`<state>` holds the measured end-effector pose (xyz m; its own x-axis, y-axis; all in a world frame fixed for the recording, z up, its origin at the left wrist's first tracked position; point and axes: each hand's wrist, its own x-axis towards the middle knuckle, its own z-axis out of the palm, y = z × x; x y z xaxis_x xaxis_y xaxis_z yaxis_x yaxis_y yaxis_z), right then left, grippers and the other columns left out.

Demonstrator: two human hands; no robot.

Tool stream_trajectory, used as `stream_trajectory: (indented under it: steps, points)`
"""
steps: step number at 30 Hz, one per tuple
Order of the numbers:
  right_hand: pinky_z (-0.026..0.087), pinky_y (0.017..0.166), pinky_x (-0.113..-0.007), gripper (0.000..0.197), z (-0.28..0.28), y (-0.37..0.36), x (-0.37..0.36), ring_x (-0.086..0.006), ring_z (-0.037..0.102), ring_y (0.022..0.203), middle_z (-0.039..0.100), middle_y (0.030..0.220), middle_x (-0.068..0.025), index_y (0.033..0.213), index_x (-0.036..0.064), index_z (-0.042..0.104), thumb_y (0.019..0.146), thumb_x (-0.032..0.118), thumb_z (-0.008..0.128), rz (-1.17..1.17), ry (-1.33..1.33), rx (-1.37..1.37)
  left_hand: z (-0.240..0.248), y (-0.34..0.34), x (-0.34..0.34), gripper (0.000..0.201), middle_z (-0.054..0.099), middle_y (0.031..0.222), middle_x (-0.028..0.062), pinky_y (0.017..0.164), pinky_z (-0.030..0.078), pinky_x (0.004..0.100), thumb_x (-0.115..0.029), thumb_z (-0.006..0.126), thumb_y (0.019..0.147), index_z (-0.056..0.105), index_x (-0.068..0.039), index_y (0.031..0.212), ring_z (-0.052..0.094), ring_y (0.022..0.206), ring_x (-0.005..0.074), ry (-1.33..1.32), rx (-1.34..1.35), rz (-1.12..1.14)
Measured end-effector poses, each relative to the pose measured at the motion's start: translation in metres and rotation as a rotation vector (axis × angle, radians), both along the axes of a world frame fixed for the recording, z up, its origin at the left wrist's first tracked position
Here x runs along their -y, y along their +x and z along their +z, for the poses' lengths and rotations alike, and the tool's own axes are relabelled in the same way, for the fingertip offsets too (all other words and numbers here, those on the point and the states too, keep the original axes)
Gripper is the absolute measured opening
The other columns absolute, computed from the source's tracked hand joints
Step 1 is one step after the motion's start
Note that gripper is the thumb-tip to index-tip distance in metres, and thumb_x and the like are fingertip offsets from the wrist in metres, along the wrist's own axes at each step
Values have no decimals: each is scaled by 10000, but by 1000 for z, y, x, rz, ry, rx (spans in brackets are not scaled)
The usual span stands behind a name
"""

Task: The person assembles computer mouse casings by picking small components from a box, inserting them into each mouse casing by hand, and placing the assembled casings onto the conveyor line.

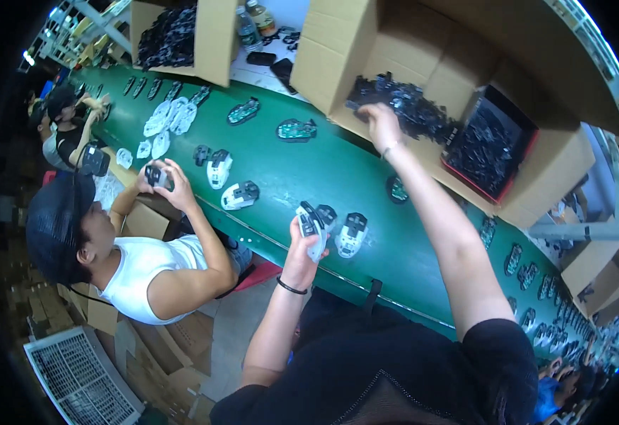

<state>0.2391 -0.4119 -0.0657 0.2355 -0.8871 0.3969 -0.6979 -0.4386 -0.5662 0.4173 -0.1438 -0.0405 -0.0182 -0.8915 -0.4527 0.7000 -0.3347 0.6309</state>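
Note:
In my left hand (302, 252), raised over the near edge of the green work surface, is a partly assembled computer mouse (313, 228) with a white shell and black parts, the fingers wrapped round it. My right arm stretches away into a large cardboard box. There my right hand (383, 127) is at a heap of small black plastic parts (412, 106), its fingers drawn together; whatever lies between them is too small to make out. Close to my left hand, another white and black mouse (352, 234) rests on the surface, with a dark mouse part (326, 214) beside it.
A red-edged tray (529, 150) of black pieces stands inside the cardboard box (337, 53). Mouse bases with green circuit boards (296, 129) lie along the green surface (281, 170). At left, a co-worker (161, 276) handles a mouse near white shells (171, 117). Another box (214, 42) holds black parts.

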Motion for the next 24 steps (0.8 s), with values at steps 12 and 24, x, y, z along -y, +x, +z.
stream_trajectory:
  steps: [12, 24]
  points:
    - [502, 667, -191, 184, 19, -23, -37, -104, 583, 729, 610, 875, -48, 1013, -7, 598, 831, 11, 576, 20, 939, 1159, -11, 20, 18, 628, 504, 1171, 51, 850, 464, 363, -167, 586, 816, 275, -141, 1360, 489, 1100, 193, -38, -155, -25]
    - [458, 602, -181, 88, 89, -33, -225, -56, 569, 699, 639, 779, -48, 844, -23, 643, 764, 11, 655, -92, 591, 849, 10, -63, 15, 555, 486, 1125, 53, 721, 499, 278, 23, 510, 783, 299, -135, 1272, 534, 985, 143, -42, -142, -207]
